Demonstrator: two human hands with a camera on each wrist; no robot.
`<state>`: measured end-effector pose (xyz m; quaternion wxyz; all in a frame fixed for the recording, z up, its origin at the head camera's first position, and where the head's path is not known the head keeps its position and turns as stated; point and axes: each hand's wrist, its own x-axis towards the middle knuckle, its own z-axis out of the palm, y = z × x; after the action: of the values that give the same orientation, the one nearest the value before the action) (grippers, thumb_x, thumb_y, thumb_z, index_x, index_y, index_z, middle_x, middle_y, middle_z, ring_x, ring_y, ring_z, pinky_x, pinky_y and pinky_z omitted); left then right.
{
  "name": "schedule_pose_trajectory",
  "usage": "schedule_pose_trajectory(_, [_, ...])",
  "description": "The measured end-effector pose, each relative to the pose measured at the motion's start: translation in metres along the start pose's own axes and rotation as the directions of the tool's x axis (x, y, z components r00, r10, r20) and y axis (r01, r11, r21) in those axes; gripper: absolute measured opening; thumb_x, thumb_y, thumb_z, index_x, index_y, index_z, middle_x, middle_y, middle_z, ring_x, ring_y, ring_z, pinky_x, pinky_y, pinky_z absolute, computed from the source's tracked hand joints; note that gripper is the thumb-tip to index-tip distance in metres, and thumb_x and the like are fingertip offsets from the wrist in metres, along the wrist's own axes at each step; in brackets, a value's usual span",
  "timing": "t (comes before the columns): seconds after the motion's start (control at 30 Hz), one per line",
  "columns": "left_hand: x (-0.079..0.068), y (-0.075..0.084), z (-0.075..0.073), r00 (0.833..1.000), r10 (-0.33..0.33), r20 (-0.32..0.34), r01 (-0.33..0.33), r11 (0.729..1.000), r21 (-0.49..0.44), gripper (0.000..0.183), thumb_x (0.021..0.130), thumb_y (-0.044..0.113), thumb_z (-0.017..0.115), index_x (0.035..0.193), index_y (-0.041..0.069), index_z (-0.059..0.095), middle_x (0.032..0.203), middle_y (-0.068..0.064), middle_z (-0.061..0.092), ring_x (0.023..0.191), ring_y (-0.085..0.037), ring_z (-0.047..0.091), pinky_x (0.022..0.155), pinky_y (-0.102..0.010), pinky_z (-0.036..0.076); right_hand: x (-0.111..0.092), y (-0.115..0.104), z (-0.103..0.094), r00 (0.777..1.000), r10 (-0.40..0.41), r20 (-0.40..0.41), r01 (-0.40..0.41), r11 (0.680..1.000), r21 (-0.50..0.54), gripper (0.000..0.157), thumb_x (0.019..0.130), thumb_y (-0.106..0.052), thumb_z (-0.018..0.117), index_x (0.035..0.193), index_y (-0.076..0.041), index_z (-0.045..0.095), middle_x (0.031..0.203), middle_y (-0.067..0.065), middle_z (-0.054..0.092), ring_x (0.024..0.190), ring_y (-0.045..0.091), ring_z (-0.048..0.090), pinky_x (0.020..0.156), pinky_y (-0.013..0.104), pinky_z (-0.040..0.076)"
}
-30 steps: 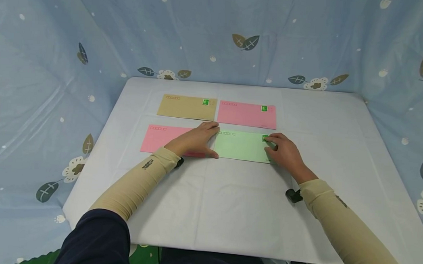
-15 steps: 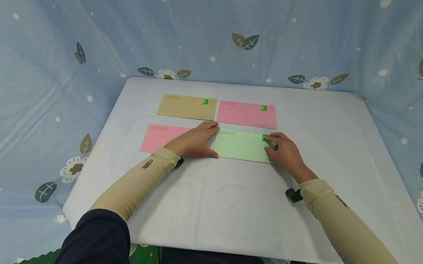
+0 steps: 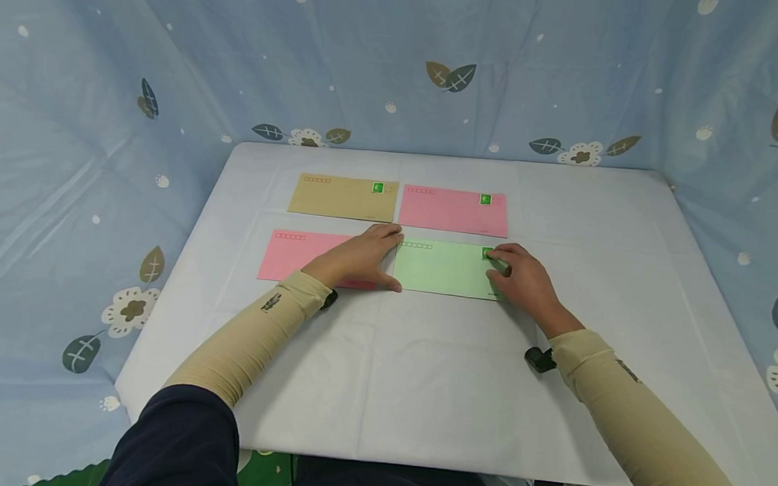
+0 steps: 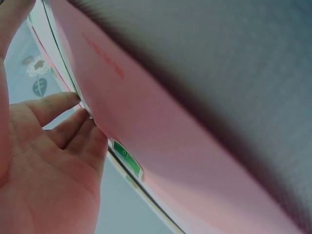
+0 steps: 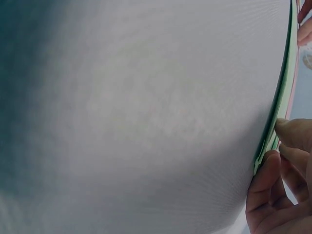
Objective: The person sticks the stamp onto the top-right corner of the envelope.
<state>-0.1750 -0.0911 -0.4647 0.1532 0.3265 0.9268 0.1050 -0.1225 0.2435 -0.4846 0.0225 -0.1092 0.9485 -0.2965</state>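
Observation:
A light green envelope (image 3: 444,269) lies flat on the white table, address side up, with a green stamp (image 3: 485,253) in its upper right corner. My right hand (image 3: 527,283) is at that corner, fingers bent; a fingertip touches the stamp, and the thumb sits apart from it near the right edge. My left hand (image 3: 360,256) lies across the right part of a pink envelope (image 3: 297,256), fingers extended toward the green envelope's left edge. In the left wrist view, this pink envelope has a green stamp (image 4: 126,158) beside my fingers; the hand hides it in the head view.
Behind these lie a tan envelope (image 3: 343,197) on the left and a pink envelope (image 3: 454,210) on the right, each bearing a green stamp. The white-covered table (image 3: 446,395) ends at a blue patterned curtain (image 3: 400,65) at the back and sides.

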Motion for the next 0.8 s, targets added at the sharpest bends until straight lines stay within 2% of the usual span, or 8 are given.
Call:
schedule_pose_trajectory(0.4, [-0.0009,0.0005,-0.0003,1.0,0.005,-0.002,-0.005,1.0,0.01,0.117,0.076,0.066,0.08,0.158,-0.001,0.03,0.167,-0.014,0.021,0.154,-0.029,0.016,0.124,-0.039,0.022,0.0017,-0.0016,0.0016,0.999,0.039,-0.019,-0.039,0.999,-0.023,0.054,0.096,-0.016,0.07,0.146,-0.005,0.054,0.146,0.016,0.048,0.095,0.029,0.062,0.079,0.044,0.053])
schedule_pose_trajectory(0.8, [-0.0022,0.0014,-0.0024,1.0,0.0,-0.009,0.0,1.0,-0.014,0.117,0.076,0.067,0.079,0.159,0.0,0.03,0.166,-0.013,0.024,0.154,-0.028,0.017,0.124,-0.039,0.024,0.0009,-0.0035,-0.0009,0.996,0.052,-0.068,-0.053,0.998,-0.018,0.046,0.099,-0.018,0.064,0.143,-0.004,0.058,0.142,0.018,0.053,0.092,0.029,0.063,0.077,0.044,0.052])
